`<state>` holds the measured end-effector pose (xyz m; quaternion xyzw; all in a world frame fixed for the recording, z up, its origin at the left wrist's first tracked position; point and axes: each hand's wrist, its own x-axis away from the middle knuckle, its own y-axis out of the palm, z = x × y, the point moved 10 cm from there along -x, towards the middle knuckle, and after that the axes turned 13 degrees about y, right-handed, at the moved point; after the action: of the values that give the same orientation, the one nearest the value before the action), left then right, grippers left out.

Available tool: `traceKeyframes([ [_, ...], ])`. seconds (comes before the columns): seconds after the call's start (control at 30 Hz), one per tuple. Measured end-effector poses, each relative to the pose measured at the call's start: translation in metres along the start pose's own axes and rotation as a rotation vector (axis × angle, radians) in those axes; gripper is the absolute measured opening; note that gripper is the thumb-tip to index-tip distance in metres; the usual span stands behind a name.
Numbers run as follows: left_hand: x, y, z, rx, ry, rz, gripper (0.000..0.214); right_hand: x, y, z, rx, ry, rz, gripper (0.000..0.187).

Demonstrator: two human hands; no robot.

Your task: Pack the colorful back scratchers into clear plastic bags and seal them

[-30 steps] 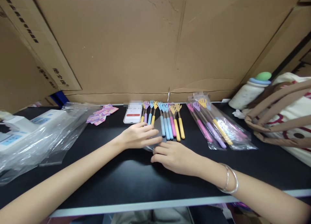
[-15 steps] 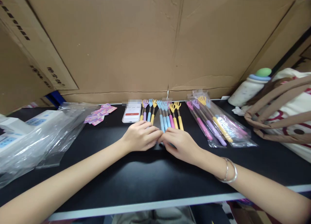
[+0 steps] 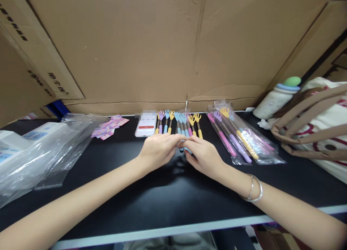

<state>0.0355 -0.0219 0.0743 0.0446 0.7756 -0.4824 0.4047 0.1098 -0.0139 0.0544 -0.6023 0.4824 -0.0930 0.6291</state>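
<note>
My left hand (image 3: 159, 150) is closed, its fingertips meeting those of my right hand (image 3: 203, 154), which is pinched. Both are at the near end of a clear plastic bag (image 3: 185, 110) with blue back scratchers (image 3: 179, 124) in or under it; I cannot tell which. A blue handle end with a dark tip (image 3: 181, 149) shows between my fingers, and my hands hide the exact grip. Close by on the left lie a purple back scratcher (image 3: 161, 121) and others in blue and yellow. To the right are yellow back scratchers (image 3: 198, 125).
A phone (image 3: 145, 127) and pink cards (image 3: 110, 127) lie left of the scratchers. Clear bags (image 3: 54, 159) cover a white box at far left. Bagged back scratchers (image 3: 235, 138), a bottle (image 3: 275, 101) and a cloth bag (image 3: 320, 134) are on the right. Cardboard (image 3: 135, 54) stands behind.
My left hand has shifted slightly up and its fingers have curled closer to my right hand's fingertips. The blue handle end now shows more below them. The scratchers have hardly moved.
</note>
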Motion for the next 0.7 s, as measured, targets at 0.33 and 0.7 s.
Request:
traceKeyframes([
  [0.33, 0.002, 0.001, -0.008, -0.008, -0.061, -0.015, 0.018, -0.003, 0.003, 0.006, 0.026, 0.032, -0.006, 0.023],
  [0.7, 0.025, 0.012, -0.014, 0.237, -0.167, -0.074, 0.036, -0.001, 0.012, -0.004, -0.050, -0.020, -0.081, 0.028],
])
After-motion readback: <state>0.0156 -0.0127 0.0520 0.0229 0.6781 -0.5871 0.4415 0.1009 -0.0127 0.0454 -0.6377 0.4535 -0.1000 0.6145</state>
